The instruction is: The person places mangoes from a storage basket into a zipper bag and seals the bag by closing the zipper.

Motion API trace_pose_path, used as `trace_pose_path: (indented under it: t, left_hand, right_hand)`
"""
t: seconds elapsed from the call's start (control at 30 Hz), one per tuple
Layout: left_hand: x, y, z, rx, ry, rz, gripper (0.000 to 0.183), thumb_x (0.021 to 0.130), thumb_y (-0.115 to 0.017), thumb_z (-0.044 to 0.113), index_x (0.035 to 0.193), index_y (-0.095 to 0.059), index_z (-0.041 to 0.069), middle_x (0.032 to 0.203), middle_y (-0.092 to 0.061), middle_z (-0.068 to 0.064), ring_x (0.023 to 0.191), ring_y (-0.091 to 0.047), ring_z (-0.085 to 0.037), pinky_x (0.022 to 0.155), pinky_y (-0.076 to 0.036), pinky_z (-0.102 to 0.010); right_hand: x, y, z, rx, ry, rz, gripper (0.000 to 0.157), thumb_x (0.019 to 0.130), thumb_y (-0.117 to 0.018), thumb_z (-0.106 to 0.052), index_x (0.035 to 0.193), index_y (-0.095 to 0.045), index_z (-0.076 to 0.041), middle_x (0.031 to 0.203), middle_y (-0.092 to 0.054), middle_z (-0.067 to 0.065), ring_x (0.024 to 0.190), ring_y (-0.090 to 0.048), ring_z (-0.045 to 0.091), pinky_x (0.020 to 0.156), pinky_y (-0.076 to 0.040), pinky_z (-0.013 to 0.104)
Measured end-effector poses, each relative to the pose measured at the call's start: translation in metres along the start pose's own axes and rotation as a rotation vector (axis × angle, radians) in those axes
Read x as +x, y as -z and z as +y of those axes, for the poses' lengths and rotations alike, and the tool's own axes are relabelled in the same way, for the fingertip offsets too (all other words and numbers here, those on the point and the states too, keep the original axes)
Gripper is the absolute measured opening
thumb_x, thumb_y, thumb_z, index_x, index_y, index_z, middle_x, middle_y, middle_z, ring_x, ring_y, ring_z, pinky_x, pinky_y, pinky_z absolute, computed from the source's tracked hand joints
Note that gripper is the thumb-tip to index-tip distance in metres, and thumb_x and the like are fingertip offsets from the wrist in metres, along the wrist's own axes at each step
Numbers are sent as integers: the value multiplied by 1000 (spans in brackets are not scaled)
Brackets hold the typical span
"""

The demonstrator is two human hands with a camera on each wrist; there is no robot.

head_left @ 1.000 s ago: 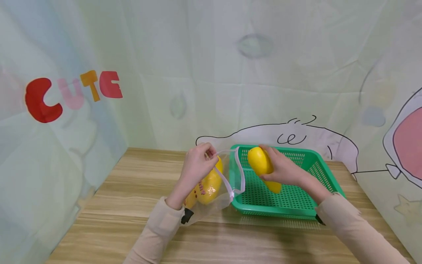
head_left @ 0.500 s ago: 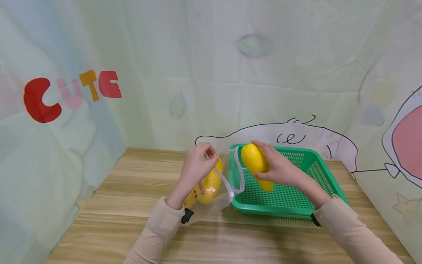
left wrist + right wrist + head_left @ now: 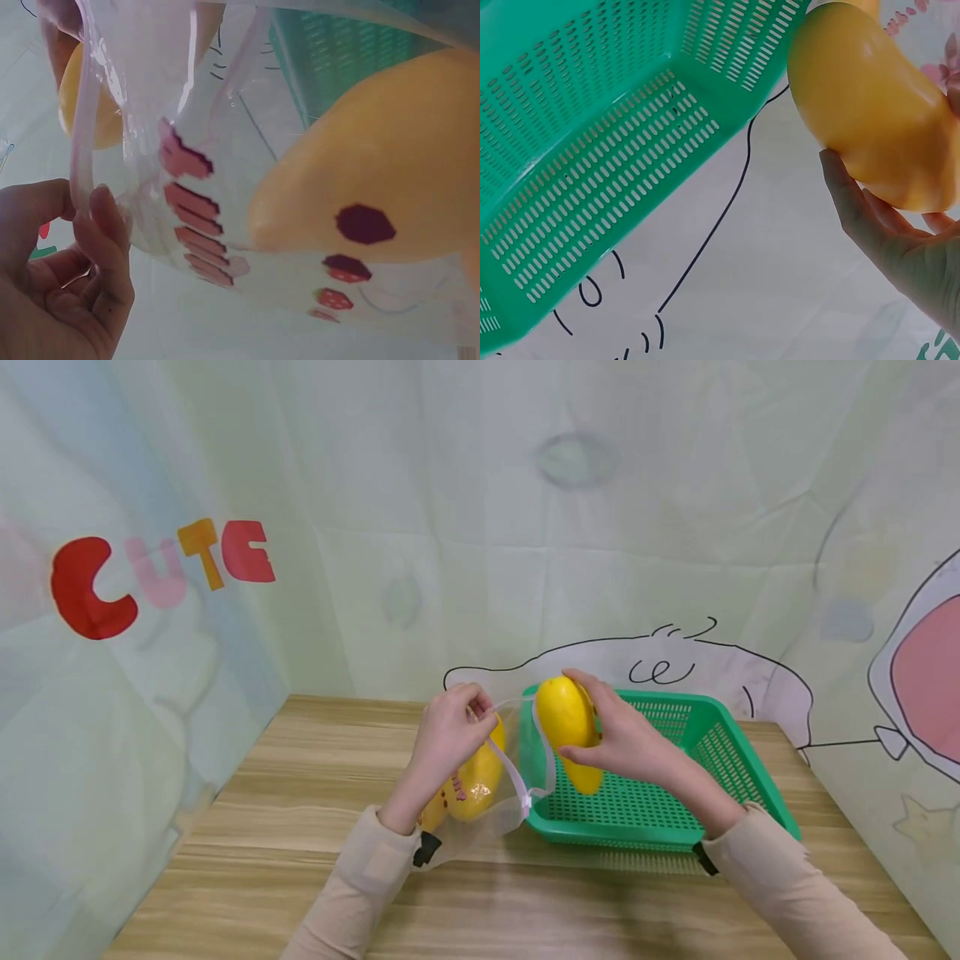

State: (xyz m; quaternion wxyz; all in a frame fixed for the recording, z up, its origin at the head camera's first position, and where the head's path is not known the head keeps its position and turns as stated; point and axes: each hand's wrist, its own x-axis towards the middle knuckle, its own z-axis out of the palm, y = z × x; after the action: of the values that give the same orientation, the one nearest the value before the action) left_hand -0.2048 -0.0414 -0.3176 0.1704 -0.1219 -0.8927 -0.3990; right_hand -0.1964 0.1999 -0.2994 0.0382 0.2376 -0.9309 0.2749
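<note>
My left hand (image 3: 453,732) pinches the mouth edge of a clear zip bag (image 3: 491,837) with thumb and fingertips; the fingers (image 3: 105,232) show on the pale edge strip. Inside the bag, behind printed pink letters and strawberries, lies a yellow mango (image 3: 480,783), with more yellow partly hidden behind the left wrist. A second mango (image 3: 562,718) is in my right hand (image 3: 628,739), thumb below and fingers over the top. It is tilted, overlapping the bag's opening and the near-left part of a basket in the head view. In the right wrist view, fingers cup this mango (image 3: 870,112).
The green slotted plastic basket (image 3: 675,839) stands on the wood-grain table (image 3: 300,860), right of the bag. A printed cloth backdrop (image 3: 480,527) with cartoon drawings and the word CUTE rises behind and at both sides of the table.
My right hand has moved left with the mango, from over the basket to the bag's mouth, and the mango has turned more upright. My left hand and the bag have hardly moved.
</note>
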Motion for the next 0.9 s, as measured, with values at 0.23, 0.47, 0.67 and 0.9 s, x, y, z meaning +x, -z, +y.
trace_pose_path:
  t: [0.23,0.47,0.67,0.9]
  left_hand:
    - [0,-1,1,-4,3,-4,6,83,-65,10,77,-64,10,78,-62,-4,65,-51,-17,59,-44,-23]
    - [0,-1,1,-8,1,-4,5,83,-65,10,77,-64,9,78,-62,-4,66,-52,-17,59,-45,-23]
    - [-1,0,2,1,8,-11,5,83,-65,11,78,-64,10,79,-62,-4,65,-51,-17,58,-45,-23]
    - [-1,1,2,-6,23,-22,5,83,-65,11,79,-64,10,79,-61,-3,67,-51,-17,59,-46,-22]
  right_hand:
    - [2,0,-7,54,-2,20,94,79,-78,-31,151,-18,-26,131,-49,8,102,-59,25,79,-57,39]
    - [8,-4,-12,156,5,45,94,79,-78,-27,151,-18,-23,133,-47,10,105,-58,30,74,-60,35]
    - [12,-12,-16,226,-10,56,93,78,-79,-25,149,-19,-28,135,-46,10,111,-57,34,72,-60,33]
    - [14,-19,-20,243,-15,62,95,77,-80,-26,150,-19,-27,135,-48,12,113,-57,35,72,-61,33]
